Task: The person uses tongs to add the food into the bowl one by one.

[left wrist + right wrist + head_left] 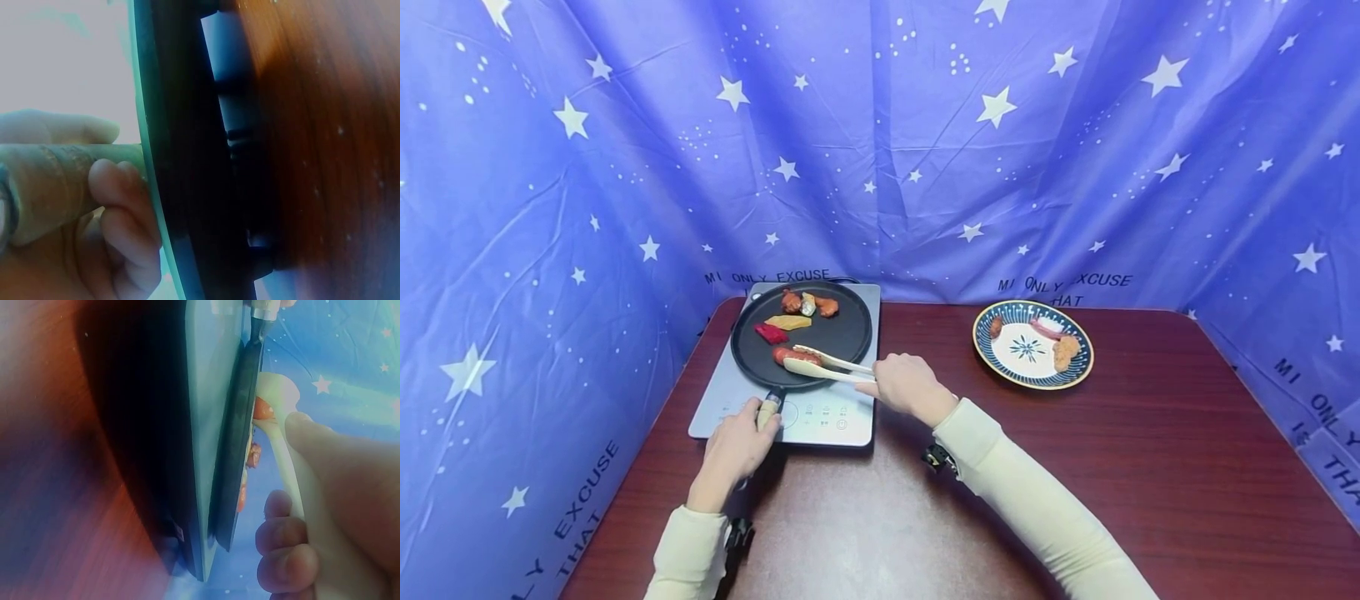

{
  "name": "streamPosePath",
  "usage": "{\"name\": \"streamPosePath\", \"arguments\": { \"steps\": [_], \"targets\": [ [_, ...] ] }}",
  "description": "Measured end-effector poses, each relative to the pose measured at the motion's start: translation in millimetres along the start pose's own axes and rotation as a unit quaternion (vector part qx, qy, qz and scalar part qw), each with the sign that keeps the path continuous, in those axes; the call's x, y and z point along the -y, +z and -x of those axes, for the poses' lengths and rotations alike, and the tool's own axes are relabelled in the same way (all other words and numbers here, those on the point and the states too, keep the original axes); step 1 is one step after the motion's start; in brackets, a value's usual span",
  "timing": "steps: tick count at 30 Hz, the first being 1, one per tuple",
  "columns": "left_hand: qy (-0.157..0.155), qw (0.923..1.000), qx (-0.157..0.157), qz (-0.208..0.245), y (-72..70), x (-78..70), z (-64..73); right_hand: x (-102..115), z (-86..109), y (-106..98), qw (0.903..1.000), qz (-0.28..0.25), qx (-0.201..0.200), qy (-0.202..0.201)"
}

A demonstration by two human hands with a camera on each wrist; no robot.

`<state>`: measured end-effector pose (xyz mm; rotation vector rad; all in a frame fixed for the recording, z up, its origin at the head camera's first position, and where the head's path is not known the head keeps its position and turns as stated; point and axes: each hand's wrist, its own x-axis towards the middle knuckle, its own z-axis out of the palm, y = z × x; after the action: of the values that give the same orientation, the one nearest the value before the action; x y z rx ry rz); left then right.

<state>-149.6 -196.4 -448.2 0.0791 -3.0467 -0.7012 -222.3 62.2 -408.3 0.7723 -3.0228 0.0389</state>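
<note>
My left hand grips the light, wood-coloured handle of a round black frying pan; its fingers curl round that handle in the left wrist view. In my right hand is a pair of cream tongs, thumb on one arm and fingers on the other. The tong tips lie on either side of a reddish sausage low in the pan. Farther back in the pan are a red piece, a yellow piece and several browned pieces.
Under the pan is a silver induction cooker on the reddish wooden table. To the right stands a blue-patterned plate with a fried piece and other food near its rim. A blue star-print curtain surrounds the table's back and sides.
</note>
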Motion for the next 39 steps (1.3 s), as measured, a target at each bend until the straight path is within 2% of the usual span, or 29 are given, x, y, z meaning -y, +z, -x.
{"name": "streamPosePath", "arguments": {
  "steps": [7,16,24,39],
  "targets": [
    [-0.010,0.9999,0.008,0.000,-0.6,0.8,-0.5,6.0,-2.4,2.1,1.0000,0.002,-0.002,0.002],
    [-0.001,1.0000,-0.004,-0.003,-2.4,2.3,-0.8,16.6,-7.5,1.0,0.9999,-0.013,0.010,0.005],
    [0.000,1.0000,-0.002,0.002,-3.4,1.0,-1.3,23.5,-9.7,-0.6,0.9999,-0.013,0.005,0.000],
    [-0.003,1.0000,0.000,0.004,-1.2,-0.3,-0.6,33.0,-16.9,2.9,0.9998,-0.011,0.010,0.013]
  ]
}}
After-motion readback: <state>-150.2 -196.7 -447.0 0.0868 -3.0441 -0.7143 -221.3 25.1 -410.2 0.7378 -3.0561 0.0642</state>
